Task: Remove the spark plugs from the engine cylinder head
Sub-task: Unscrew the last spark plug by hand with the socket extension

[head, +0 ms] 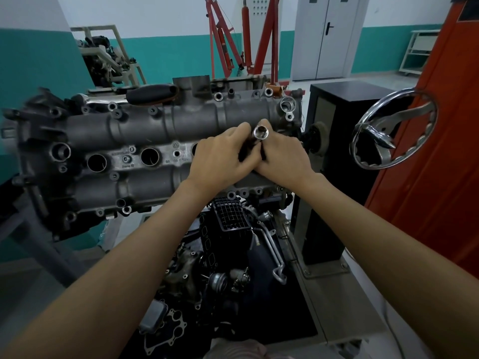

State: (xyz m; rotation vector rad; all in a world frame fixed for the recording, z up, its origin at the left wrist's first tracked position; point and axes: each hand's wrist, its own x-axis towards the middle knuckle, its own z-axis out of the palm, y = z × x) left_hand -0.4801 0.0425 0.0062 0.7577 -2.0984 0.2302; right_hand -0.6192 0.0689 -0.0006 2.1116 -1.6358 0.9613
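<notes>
Left hand (223,154), right hand (281,154): my fingers clenched together round a socket (261,132), open end facing me
Socket: steel, rigid, slick; I judge it best held by the barrel
Head (145,130): heavy casting, fixed; two wells (149,156) gape left of my hands
Plugs: none visible; likely deep in wells, ceramic, brittle

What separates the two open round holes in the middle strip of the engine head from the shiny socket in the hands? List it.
1. The holes are dull, dark-rimmed bores sunk into the engine head; the socket is a bright chrome tube.
2. The holes sit uncovered left of the hands; the socket is gripped by the left hand and right hand.

Shared: each shows a round open mouth toward the camera.
</notes>
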